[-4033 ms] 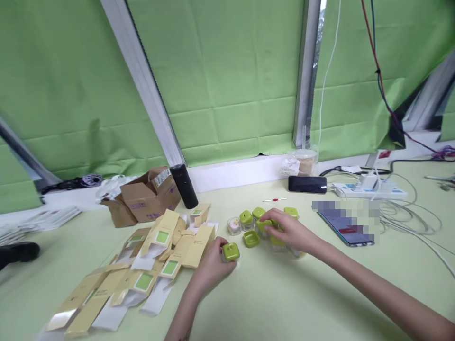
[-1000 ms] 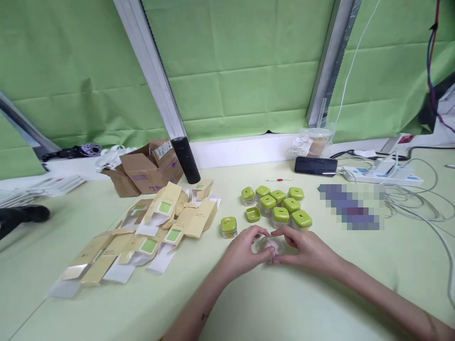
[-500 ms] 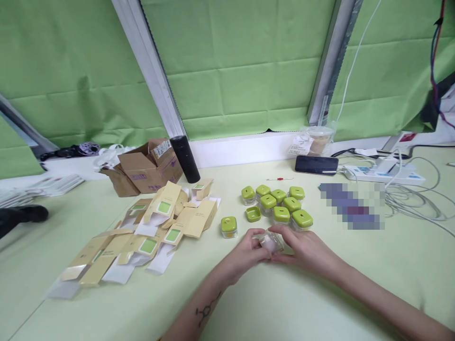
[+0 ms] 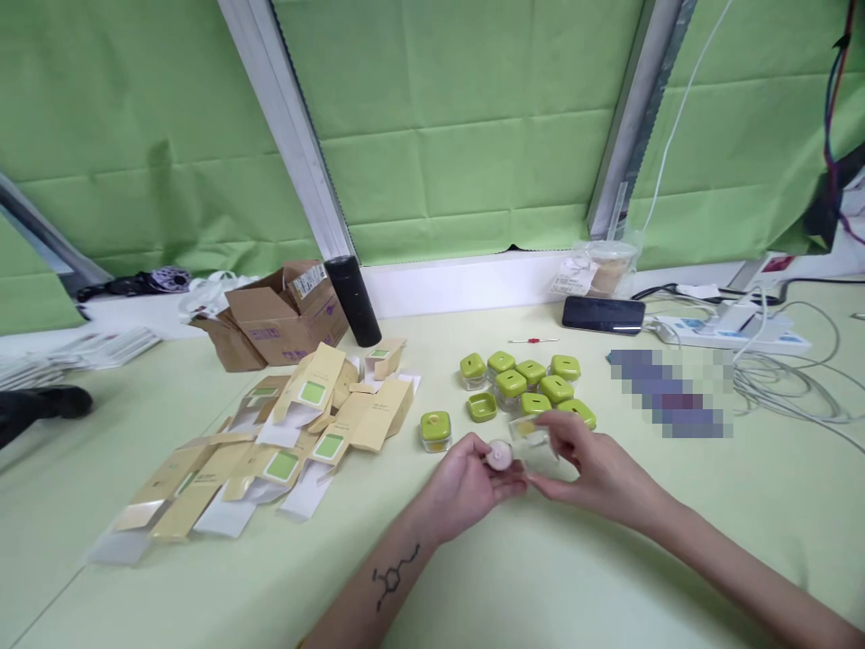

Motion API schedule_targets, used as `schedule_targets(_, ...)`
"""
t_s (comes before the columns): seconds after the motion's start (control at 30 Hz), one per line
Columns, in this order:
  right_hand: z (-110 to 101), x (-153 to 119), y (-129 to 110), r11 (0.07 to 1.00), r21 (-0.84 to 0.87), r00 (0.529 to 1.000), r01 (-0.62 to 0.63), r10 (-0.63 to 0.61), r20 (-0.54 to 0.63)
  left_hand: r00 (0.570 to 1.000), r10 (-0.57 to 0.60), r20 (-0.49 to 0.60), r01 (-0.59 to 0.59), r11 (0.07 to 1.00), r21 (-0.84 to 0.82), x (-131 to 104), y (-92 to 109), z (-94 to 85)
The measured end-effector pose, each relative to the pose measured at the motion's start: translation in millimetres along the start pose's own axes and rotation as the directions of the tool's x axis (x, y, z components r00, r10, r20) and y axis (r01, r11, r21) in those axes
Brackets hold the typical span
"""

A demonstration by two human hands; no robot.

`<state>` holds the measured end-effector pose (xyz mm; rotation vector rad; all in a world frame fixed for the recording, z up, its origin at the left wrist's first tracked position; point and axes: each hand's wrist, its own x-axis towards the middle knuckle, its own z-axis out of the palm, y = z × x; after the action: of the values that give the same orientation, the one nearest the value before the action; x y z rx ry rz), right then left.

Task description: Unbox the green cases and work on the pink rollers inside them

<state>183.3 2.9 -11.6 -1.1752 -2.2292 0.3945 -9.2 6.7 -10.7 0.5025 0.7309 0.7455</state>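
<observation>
Palm up, my left hand (image 4: 460, 491) holds a small round whitish piece (image 4: 500, 455) between its thumb and fingers. What that piece is, I cannot make out. Just to its right, my right hand (image 4: 598, 469) grips a clear square container (image 4: 533, 436) by its sides, thumb below and fingers above; it is tilted and slightly blurred. Beyond the hands stand several clear containers with green lids (image 4: 511, 382). A loose green lid (image 4: 482, 406) lies upturned near them. Left of it is another lidded container (image 4: 436, 431) with something yellowish inside.
Flattened tan cartons (image 4: 331, 415) are heaped on the left, before an open cardboard box (image 4: 287, 315) and a black cylinder (image 4: 352, 302). A phone (image 4: 604, 315), a red-and-white thin tool (image 4: 533, 341), a power strip (image 4: 733, 332) and tangled cables (image 4: 777, 383) lie at the back and right.
The round whitish piece now sits in my left hand, apart from the clear container. My right hand has moved the container slightly up and right, and my left palm has turned upward.
</observation>
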Motion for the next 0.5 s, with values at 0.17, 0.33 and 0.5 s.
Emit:
schedule_targets(0.17, 2, -4, -6, 0.918, 0.229, 0.940, -0.324, 0.285, 0.188, 0.967, 0.200, -0.158, -0.177, 0.972, 0.153, -2, 2, -2.2)
schedule_targets(0.33, 10, -9, -5, 0.970, 0.008, 0.907, -0.242, 0.223, 0.358, 0.882, 0.418, -0.216, -0.358, 0.894, 0.271, -6, 9, -2.0)
schedule_targets(0.5, 0, 1, -8, 0.967, -0.184, 0.942, -0.179, 0.222, 0.253, 0.850, 0.483, -0.209, -0.424, 0.864, 0.270, -10, 14, 0.2)
